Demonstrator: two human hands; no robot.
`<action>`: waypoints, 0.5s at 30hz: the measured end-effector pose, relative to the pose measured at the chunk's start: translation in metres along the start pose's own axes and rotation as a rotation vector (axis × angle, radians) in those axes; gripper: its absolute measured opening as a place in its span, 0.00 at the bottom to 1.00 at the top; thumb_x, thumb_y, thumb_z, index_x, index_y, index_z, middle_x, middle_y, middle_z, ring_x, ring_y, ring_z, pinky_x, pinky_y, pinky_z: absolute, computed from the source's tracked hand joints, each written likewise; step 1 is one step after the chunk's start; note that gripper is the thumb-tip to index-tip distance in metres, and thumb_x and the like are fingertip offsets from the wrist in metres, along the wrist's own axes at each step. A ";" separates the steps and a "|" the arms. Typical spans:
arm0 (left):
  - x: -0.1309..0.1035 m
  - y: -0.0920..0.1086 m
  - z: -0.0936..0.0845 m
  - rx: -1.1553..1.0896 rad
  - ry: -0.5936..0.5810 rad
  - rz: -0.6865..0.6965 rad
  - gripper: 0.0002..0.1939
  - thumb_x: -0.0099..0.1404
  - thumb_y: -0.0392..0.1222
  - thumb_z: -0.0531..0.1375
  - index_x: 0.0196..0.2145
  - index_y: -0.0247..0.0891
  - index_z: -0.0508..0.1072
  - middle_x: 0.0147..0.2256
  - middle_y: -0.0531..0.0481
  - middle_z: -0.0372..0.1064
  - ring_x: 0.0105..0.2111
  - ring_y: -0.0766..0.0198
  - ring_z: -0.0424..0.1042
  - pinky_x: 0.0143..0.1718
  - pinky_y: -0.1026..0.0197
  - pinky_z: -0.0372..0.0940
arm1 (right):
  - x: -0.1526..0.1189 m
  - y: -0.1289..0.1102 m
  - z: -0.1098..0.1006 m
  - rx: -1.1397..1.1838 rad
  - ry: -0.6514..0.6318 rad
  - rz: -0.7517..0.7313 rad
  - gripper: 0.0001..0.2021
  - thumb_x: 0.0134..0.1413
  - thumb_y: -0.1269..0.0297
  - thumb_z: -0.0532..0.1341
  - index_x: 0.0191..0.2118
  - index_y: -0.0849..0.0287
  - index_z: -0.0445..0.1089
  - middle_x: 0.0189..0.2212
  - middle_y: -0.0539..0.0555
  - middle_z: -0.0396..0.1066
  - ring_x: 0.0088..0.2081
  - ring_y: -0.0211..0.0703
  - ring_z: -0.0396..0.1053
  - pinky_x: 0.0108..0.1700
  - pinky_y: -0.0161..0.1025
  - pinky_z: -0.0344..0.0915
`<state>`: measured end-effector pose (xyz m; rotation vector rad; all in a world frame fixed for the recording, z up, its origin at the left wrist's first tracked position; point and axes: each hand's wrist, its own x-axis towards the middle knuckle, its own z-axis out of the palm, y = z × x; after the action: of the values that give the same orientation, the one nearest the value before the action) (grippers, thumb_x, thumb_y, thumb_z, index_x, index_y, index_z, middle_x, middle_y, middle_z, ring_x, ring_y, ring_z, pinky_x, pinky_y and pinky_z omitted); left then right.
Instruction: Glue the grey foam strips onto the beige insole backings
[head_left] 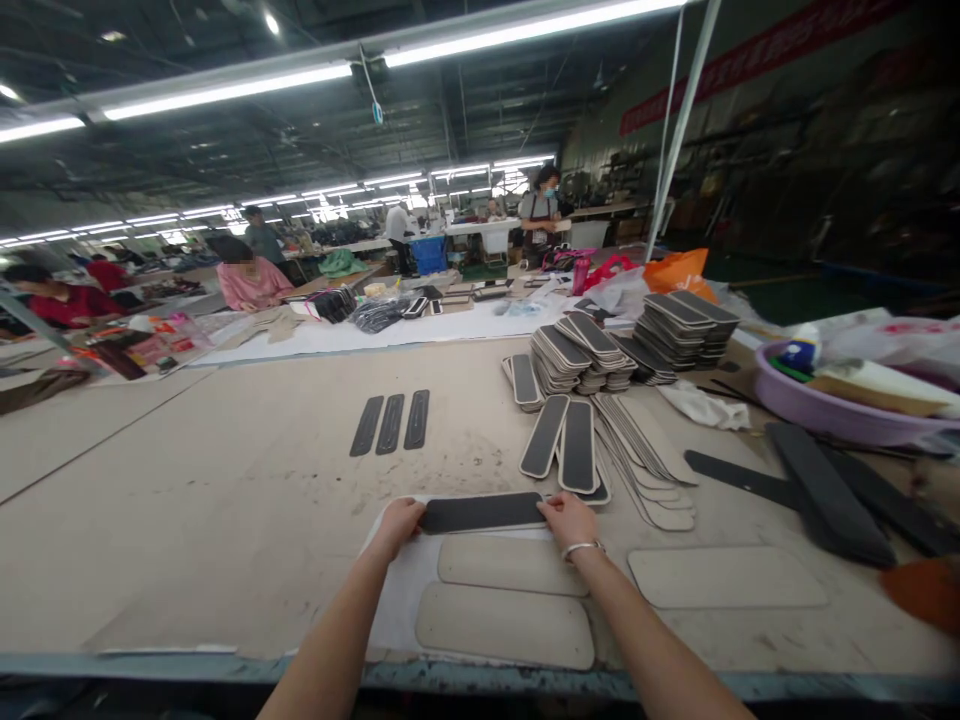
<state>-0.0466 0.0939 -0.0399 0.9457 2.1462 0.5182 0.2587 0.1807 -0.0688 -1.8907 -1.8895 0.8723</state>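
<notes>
A long dark panel with a pale edge is held level between my two hands, over a white sheet. My left hand pinches its left end, and my right hand, with a bracelet at the wrist, pinches the right end. Just below lie two beige panels, one partly under the right wrist and a larger one nearer the table edge. Another beige panel rests to the right. Beyond my hands, dark panels with pale borders lie beside fanned beige pieces.
Three small dark strips lie left of centre. Stacked panels stand at the back, right of centre. A purple basin, dark long pieces and a white cloth occupy the right. People work at tables beyond.
</notes>
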 end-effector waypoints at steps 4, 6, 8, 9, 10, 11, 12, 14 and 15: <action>-0.003 -0.001 0.000 0.022 0.006 0.058 0.13 0.61 0.47 0.54 0.25 0.36 0.67 0.16 0.57 0.63 0.17 0.70 0.63 0.18 0.67 0.55 | -0.001 -0.001 -0.001 -0.018 0.002 -0.002 0.11 0.49 0.55 0.60 0.31 0.57 0.72 0.29 0.52 0.76 0.35 0.45 0.72 0.36 0.37 0.62; -0.003 -0.001 0.000 0.056 0.026 0.086 0.11 0.59 0.47 0.56 0.26 0.37 0.68 0.15 0.57 0.62 0.17 0.69 0.64 0.19 0.67 0.55 | -0.002 -0.002 -0.001 -0.025 0.003 -0.001 0.11 0.49 0.55 0.60 0.31 0.56 0.72 0.29 0.52 0.76 0.35 0.44 0.73 0.36 0.36 0.62; -0.002 -0.001 0.000 0.105 0.058 0.109 0.10 0.59 0.46 0.55 0.25 0.37 0.68 0.14 0.56 0.62 0.17 0.68 0.65 0.21 0.67 0.55 | -0.002 -0.002 -0.001 -0.033 0.005 -0.001 0.11 0.49 0.55 0.60 0.32 0.56 0.73 0.30 0.52 0.76 0.35 0.45 0.73 0.37 0.37 0.62; -0.001 -0.001 0.000 0.134 0.077 0.120 0.10 0.59 0.46 0.55 0.25 0.38 0.68 0.14 0.56 0.63 0.18 0.67 0.65 0.22 0.66 0.56 | -0.001 -0.002 -0.001 -0.038 0.007 -0.003 0.11 0.49 0.55 0.60 0.32 0.56 0.73 0.30 0.52 0.76 0.36 0.45 0.73 0.37 0.37 0.62; 0.001 -0.001 0.000 0.166 0.096 0.132 0.10 0.59 0.46 0.55 0.24 0.38 0.68 0.14 0.55 0.63 0.19 0.66 0.66 0.23 0.66 0.56 | -0.001 -0.003 -0.001 -0.043 0.008 -0.005 0.11 0.49 0.55 0.60 0.32 0.56 0.73 0.30 0.52 0.76 0.36 0.45 0.73 0.37 0.37 0.63; 0.002 0.000 0.001 0.198 0.115 0.145 0.10 0.58 0.45 0.56 0.24 0.38 0.68 0.15 0.54 0.64 0.21 0.65 0.67 0.24 0.66 0.56 | -0.001 -0.003 -0.001 -0.049 0.010 -0.006 0.11 0.49 0.55 0.60 0.32 0.57 0.73 0.31 0.53 0.76 0.36 0.46 0.73 0.37 0.37 0.63; 0.003 0.000 0.001 0.230 0.134 0.158 0.10 0.58 0.44 0.56 0.23 0.38 0.68 0.17 0.53 0.66 0.23 0.64 0.68 0.26 0.65 0.56 | -0.001 -0.003 -0.001 -0.055 0.013 -0.008 0.11 0.49 0.55 0.60 0.32 0.57 0.73 0.31 0.53 0.76 0.36 0.46 0.73 0.37 0.37 0.63; 0.005 0.002 0.002 0.288 0.165 0.180 0.09 0.57 0.44 0.56 0.22 0.38 0.68 0.21 0.51 0.69 0.28 0.62 0.69 0.28 0.65 0.55 | -0.001 -0.004 0.000 -0.068 0.017 -0.009 0.11 0.49 0.55 0.60 0.31 0.57 0.73 0.31 0.53 0.76 0.36 0.46 0.73 0.37 0.37 0.63; 0.006 0.002 0.003 0.312 0.175 0.188 0.09 0.57 0.43 0.56 0.22 0.38 0.68 0.23 0.50 0.70 0.29 0.62 0.70 0.29 0.64 0.55 | -0.002 -0.005 0.000 -0.074 0.020 -0.009 0.11 0.50 0.55 0.60 0.31 0.57 0.73 0.31 0.54 0.76 0.36 0.46 0.73 0.37 0.37 0.63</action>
<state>-0.0463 0.0999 -0.0428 1.3259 2.3536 0.3723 0.2553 0.1796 -0.0652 -1.9239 -1.9422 0.7886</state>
